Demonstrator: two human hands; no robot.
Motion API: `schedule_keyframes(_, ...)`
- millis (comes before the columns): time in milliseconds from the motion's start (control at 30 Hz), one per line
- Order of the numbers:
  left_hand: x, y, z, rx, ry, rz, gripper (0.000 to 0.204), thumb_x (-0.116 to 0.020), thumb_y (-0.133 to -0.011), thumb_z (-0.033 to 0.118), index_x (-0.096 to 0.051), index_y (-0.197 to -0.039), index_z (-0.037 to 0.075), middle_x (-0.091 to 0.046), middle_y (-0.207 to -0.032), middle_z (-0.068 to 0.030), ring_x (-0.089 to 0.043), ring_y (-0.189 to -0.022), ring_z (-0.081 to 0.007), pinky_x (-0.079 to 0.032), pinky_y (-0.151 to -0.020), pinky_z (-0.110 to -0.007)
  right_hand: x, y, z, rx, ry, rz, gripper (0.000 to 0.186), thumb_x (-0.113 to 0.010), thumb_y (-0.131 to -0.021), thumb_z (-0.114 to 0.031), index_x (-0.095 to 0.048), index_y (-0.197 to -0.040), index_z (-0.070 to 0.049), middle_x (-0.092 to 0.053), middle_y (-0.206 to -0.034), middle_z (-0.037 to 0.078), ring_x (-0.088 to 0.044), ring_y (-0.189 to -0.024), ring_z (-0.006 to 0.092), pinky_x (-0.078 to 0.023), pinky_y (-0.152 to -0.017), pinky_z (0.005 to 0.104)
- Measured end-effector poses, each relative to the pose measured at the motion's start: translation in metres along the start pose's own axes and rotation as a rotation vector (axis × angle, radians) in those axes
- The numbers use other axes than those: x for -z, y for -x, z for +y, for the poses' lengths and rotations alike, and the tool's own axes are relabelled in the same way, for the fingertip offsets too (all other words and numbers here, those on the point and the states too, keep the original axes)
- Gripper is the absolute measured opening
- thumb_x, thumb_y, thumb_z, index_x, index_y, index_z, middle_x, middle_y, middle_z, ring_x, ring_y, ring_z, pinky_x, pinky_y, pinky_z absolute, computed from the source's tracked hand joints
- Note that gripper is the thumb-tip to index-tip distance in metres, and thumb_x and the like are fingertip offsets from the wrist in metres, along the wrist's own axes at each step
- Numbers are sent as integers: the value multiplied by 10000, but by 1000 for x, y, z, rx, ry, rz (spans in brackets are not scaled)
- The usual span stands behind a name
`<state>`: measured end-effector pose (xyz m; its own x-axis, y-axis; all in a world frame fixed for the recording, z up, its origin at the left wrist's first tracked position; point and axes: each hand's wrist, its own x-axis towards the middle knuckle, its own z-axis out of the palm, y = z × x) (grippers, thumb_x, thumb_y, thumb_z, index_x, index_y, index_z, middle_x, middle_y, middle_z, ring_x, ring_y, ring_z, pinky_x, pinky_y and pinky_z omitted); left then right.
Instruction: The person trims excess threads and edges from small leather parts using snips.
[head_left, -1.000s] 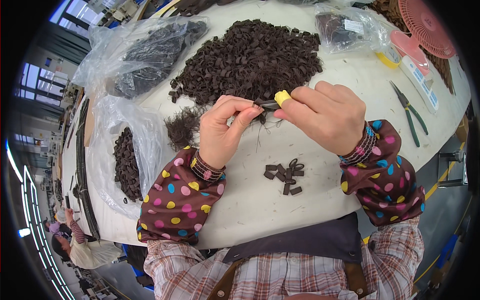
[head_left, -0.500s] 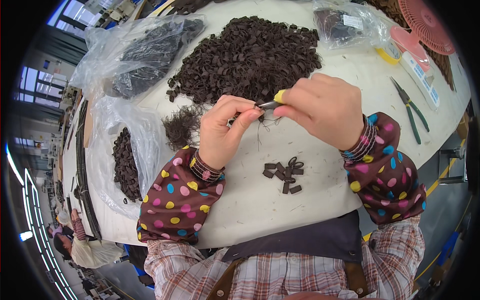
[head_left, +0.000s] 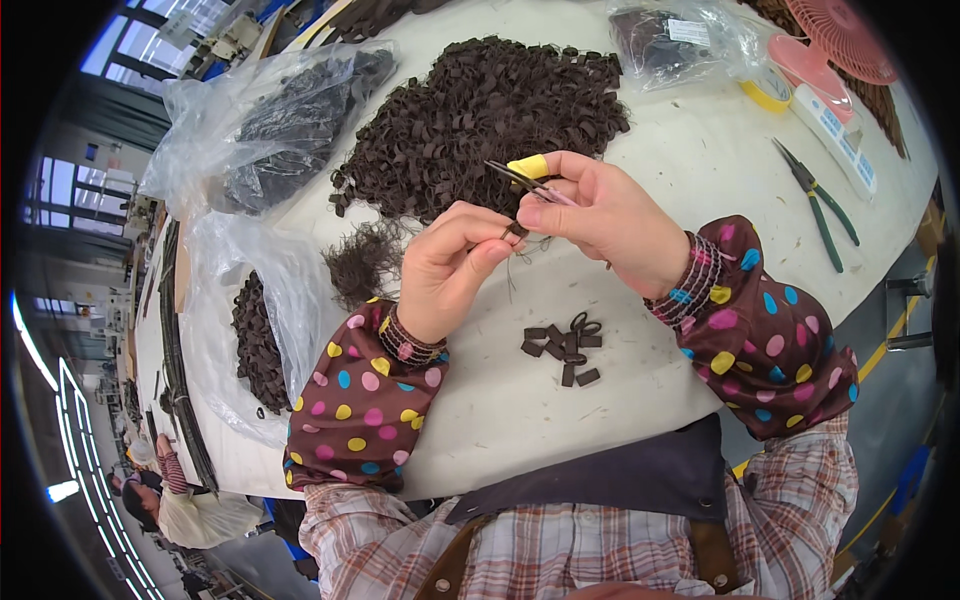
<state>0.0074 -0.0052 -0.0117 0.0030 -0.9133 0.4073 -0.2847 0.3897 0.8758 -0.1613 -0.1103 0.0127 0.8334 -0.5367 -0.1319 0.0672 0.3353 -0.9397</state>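
Note:
My left hand point(head_left: 445, 265) pinches a small dark brown fabric loop point(head_left: 517, 230) between thumb and fingers, with loose threads hanging from it. In my right hand point(head_left: 610, 210) is a pair of thread snips point(head_left: 512, 174), its dark blades pointing up and left, away from the loop. Yellow tape point(head_left: 528, 166) wraps my right index finger. The right thumb and fingertips are right at the loop's end, perhaps on its threads. Beyond my hands spreads a big pile of thready brown loops point(head_left: 480, 120). Closer to me lies a small group of neat loops point(head_left: 565, 345).
A clump of cut threads point(head_left: 360, 262) lies left of my left hand. Clear plastic bags point(head_left: 205, 300) with dark pieces stand at the left and back. Green-handled pliers point(head_left: 820, 205), a yellow tape roll point(head_left: 768, 92) and a pink fan point(head_left: 845, 35) are at right. Another person point(head_left: 185, 505) sits far left.
The snips' blades have swung from the loop to point up and left. My right hand has turned and shifted left, its fingertips now at the loop. The left hand keeps its pinch.

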Motion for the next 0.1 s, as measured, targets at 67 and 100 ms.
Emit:
schedule_keyframes(67,3,0,1,2,18,-19,78,-563,-854,31,-610,-888,-22,-591,-961,-91,-554,-859,-170,-443,-768,-260,1,-2,6,149,118,21,457,-628,-823,-127,-423,-1211,-1,-588,-888,17,-556,-791,61,-438,-711,186)
schedule_keyframes(100,3,0,3,7,10,-18,84,-563,-858,38,-611,-898,-17,-593,-963,-88,-550,-886,-172,-439,-788,-254,1,-2,6,153,115,19,457,-628,-823,-127,-423,-1211,-1,-588,-888,17,-556,-791,61,-438,-711,186)
